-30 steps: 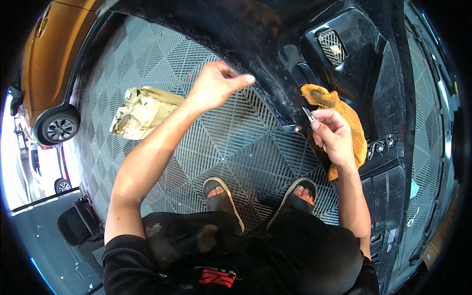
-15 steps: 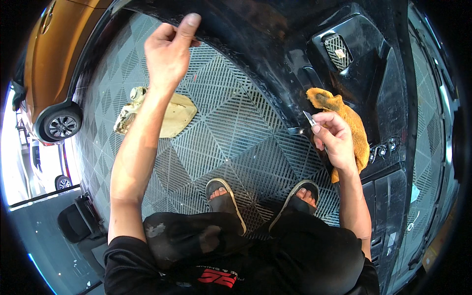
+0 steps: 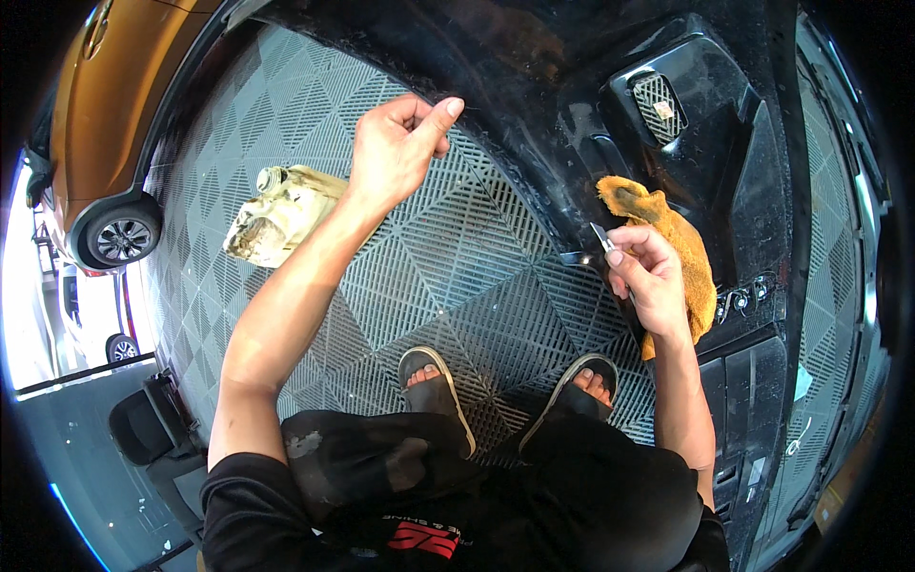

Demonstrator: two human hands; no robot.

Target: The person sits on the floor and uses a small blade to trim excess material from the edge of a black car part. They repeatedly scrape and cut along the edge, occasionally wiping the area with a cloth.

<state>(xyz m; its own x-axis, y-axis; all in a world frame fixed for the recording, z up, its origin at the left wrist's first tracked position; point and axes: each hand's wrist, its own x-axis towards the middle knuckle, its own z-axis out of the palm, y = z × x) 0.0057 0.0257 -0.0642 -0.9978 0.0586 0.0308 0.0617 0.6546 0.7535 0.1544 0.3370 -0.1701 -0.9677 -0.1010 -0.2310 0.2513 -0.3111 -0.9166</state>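
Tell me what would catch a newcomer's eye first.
Probably the bright orange cloth on the black panel at right, the right hand holding a small blade in front of it. Next, the orange car at upper left, then the stained pale jug on the grey floor.

The black shirt (image 3: 334,539) bears pale lettering (image 3: 410,519), red logo (image 3: 424,541).

On my remote feed I see the left hand (image 3: 394,153) returned toward 4 o'clock after its swing toward 10 o'clock. The left forearm (image 3: 305,296) has cleared the middle of the yellowed plastic jerrycan (image 3: 279,217) and now masks its 3 o'clock end.
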